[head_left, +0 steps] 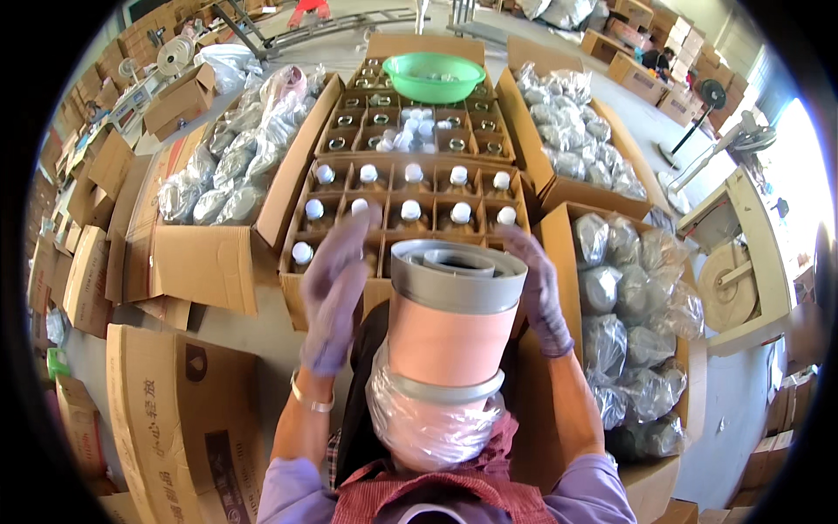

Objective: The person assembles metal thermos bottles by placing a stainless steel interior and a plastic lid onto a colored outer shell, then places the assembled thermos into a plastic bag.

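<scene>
We see both gloved hands raised on either side of a tall stack of nested cylinders (pixel 454 323), grey at the top and pink below, which stands near us in the middle of the view, its foot sunk in a crinkled clear plastic bag (pixel 434 424). What the bag rests on is hidden by the stack and by our own body.

The left hand (pixel 334 297) is open, fingers stretched out and held close together, just beside the left of the stack; we cannot tell whether the palm touches it. The right hand (pixel 537 284) lies against the right of the grey rim, fingers straight and together, but the rim covers the thumb and palm, so the contact itself stays unclear. A pale band (pixel 312 399) circles the left wrist.

Beyond the hands lies a divided carton (pixel 301 218) of bottles with white caps (pixel 410 210); its near row is hidden behind the stack and hands. Farther off, a second divided carton holds uncapped bottles, with a green basin (pixel 434 76) resting on its far end.

Left and right stand open boxes of silvery bagged items (pixel 231 170), too wrapped to identify. The right near box (pixel 668 489) is cut off by the dark rim of the view.
</scene>
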The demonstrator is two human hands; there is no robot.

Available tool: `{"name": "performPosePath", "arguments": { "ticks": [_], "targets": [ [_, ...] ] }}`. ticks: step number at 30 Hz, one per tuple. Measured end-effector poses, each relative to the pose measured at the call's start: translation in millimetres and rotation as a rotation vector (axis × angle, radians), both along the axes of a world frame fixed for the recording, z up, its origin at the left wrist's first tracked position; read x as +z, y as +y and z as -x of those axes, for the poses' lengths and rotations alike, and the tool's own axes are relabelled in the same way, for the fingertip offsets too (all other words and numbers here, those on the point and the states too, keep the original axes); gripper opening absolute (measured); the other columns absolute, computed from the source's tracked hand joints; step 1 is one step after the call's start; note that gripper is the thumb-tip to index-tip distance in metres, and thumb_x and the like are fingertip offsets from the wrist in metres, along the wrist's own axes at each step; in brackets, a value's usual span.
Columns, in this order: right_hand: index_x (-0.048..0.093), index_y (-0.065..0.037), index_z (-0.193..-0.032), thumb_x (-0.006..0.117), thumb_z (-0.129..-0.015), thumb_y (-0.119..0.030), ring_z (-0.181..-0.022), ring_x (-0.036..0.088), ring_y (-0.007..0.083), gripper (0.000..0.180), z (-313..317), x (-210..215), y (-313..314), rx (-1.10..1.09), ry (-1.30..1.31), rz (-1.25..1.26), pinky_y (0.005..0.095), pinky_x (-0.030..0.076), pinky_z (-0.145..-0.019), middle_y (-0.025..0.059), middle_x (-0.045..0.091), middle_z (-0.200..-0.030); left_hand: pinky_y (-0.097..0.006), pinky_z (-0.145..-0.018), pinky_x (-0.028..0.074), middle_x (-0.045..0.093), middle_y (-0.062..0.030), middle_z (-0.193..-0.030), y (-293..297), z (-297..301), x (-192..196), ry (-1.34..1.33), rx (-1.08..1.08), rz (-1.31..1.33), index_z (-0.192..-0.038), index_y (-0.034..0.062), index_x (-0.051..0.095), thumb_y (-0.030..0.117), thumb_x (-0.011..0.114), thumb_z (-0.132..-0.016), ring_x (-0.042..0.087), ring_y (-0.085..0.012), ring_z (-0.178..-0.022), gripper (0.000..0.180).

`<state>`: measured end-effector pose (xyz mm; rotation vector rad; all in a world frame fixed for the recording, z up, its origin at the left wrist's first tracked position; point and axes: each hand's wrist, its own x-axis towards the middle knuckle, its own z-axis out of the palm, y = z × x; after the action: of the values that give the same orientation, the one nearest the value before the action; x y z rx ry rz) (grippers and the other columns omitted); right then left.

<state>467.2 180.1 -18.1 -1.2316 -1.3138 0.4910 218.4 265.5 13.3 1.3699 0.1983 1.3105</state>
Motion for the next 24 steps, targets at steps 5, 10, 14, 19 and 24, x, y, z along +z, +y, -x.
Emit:
{"name": "performPosePath", "arguments": {
  "ticks": [5, 10, 14, 19, 24],
  "targets": [
    [0.054, 0.003, -0.129, 0.036, -0.096, -0.066, -0.119, 0.055, 0.0247, 0.078, 8, 19, 1, 0.302, 0.162, 0.012, 0.0349, 0.042, -0.103, 0.0186, 0.057, -0.128, -0.035, -0.111, 0.034, 0.053, -0.0145, -0.134, 20, -17, 4, 0.235, -0.267, -0.155, -0.132, 0.0010, 0.053, 0.030, 0.066, -0.088, 0.046, -0.0233, -0.129, 0.055],
    [0.045, 0.003, -0.138, 0.036, -0.106, -0.039, -0.121, 0.054, 0.0213, 0.054, 6, -11, 55, 0.026, 0.864, 0.059, 0.0317, 0.041, -0.105, 0.0146, 0.057, -0.132, -0.026, -0.082, 0.051, 0.066, -0.0045, -0.106, 44, -60, 42, 0.362, -0.186, 0.188, -0.123, -0.0006, 0.058, 0.020, 0.079, -0.081, 0.060, -0.0108, -0.092, 0.051],
    [0.052, 0.000, -0.129, 0.066, -0.087, -0.019, -0.128, 0.046, 0.0362, 0.048, -17, 19, 71, -0.404, -0.568, -0.082, 0.0452, 0.039, -0.106, 0.0195, 0.052, -0.134, -0.027, -0.077, 0.050, 0.070, -0.0081, -0.098, 96, -79, -8, 0.513, 0.106, 0.202, -0.116, -0.0020, 0.065, 0.035, 0.067, -0.092, 0.062, -0.0106, -0.087, 0.044],
    [0.058, -0.037, -0.122, 0.063, -0.080, -0.020, -0.119, 0.049, 0.0345, 0.046, -21, 10, 74, 0.117, -1.363, -0.344, 0.0447, 0.050, -0.094, 0.0131, 0.046, -0.134, -0.031, -0.078, 0.049, 0.071, -0.0117, -0.093, 87, -89, -18, 0.701, 0.159, 0.141, -0.109, -0.0007, 0.069, 0.046, 0.061, -0.094, 0.063, -0.0154, -0.085, 0.050],
    [0.046, -0.015, -0.139, 0.069, -0.079, -0.034, -0.106, 0.055, 0.0413, 0.066, -12, -24, 65, -0.144, -1.060, 0.040, 0.0434, 0.055, -0.078, 0.0247, 0.049, -0.118, -0.028, -0.076, 0.051, 0.071, -0.0056, -0.091, 76, -107, -29, 0.569, 0.093, 0.211, -0.107, 0.0024, 0.071, 0.035, 0.072, -0.088, 0.063, -0.0118, -0.083, 0.038]
  ]
}}
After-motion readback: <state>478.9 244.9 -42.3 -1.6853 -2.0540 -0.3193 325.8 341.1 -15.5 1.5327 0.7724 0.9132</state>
